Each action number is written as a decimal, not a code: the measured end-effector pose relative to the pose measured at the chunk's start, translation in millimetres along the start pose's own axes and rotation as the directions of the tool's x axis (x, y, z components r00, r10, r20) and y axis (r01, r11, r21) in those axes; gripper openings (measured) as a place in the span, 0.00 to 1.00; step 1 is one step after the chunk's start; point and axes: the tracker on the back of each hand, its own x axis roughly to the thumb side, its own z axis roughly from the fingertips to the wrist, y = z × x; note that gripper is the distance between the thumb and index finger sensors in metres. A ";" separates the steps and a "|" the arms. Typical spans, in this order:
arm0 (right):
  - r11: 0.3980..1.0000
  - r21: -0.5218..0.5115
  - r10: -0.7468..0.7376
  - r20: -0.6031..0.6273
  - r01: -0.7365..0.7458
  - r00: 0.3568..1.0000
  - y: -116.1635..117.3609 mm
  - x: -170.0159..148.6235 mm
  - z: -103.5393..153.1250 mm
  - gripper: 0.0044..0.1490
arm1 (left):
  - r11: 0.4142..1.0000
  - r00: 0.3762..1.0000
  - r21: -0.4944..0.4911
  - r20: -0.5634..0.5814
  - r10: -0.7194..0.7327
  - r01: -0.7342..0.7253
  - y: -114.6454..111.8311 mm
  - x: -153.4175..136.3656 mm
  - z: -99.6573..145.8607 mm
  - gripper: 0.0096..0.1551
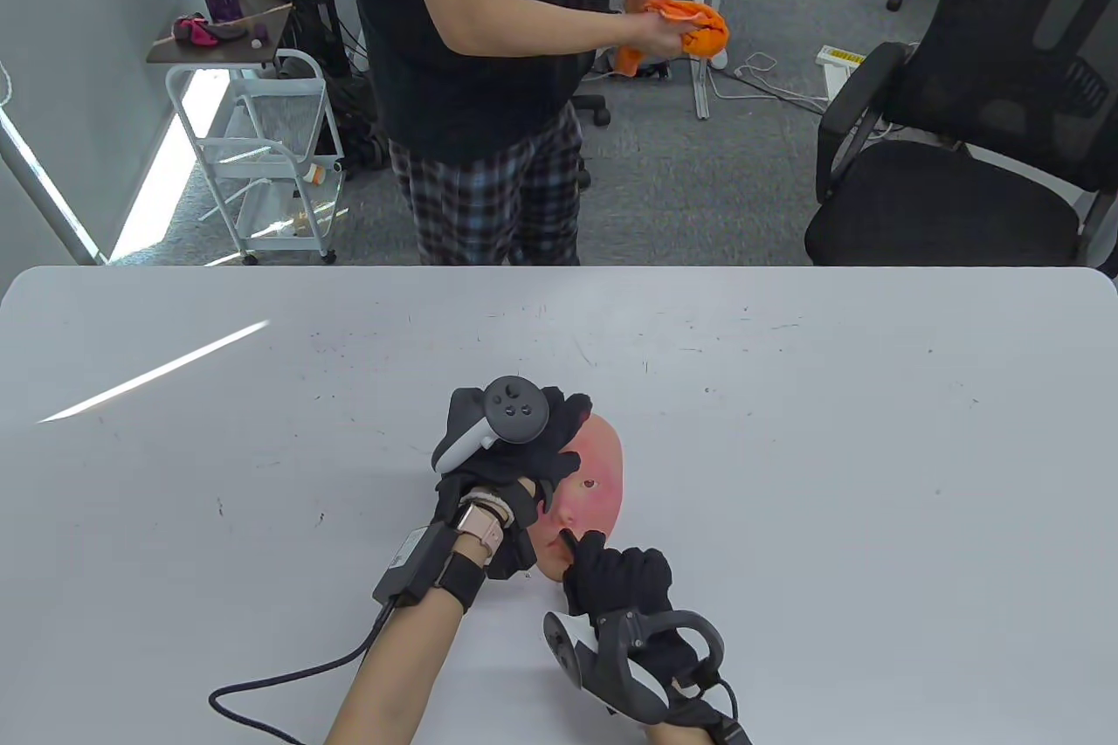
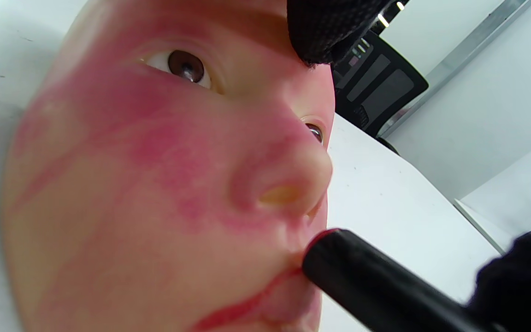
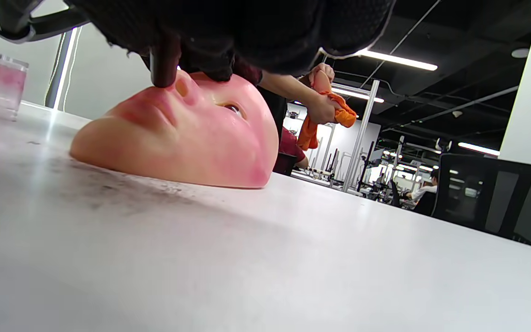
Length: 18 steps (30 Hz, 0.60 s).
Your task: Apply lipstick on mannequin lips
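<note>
A pink-stained mannequin face (image 1: 594, 483) lies face up on the white table (image 1: 786, 431). My left hand (image 1: 515, 448) rests on its forehead side and holds it down; one gloved fingertip shows at the brow in the left wrist view (image 2: 325, 32). My right hand (image 1: 616, 575) grips a black lipstick tube (image 1: 568, 540). Its red tip touches the upper lip (image 2: 311, 240), seen close in the left wrist view (image 2: 367, 281). The right wrist view shows the tube (image 3: 164, 64) pressed down on the mouth of the face (image 3: 178, 133). The lips carry a red line (image 2: 247, 304).
A person in a black shirt (image 1: 472, 37) stands beyond the table's far edge, wiping another mask with an orange cloth (image 1: 690, 29). A black office chair (image 1: 978, 151) stands at the right, a white cart (image 1: 262, 151) at the left. A pink-filled clear cup (image 3: 6, 85) stands on the table.
</note>
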 end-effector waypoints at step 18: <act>0.983 0.080 -0.161 -0.042 0.164 0.986 3.8 -18.5 4.8 0.34 | 1.000 1.000 -0.001 -0.003 0.012 -0.012 -0.3 -0.4 0.3 0.44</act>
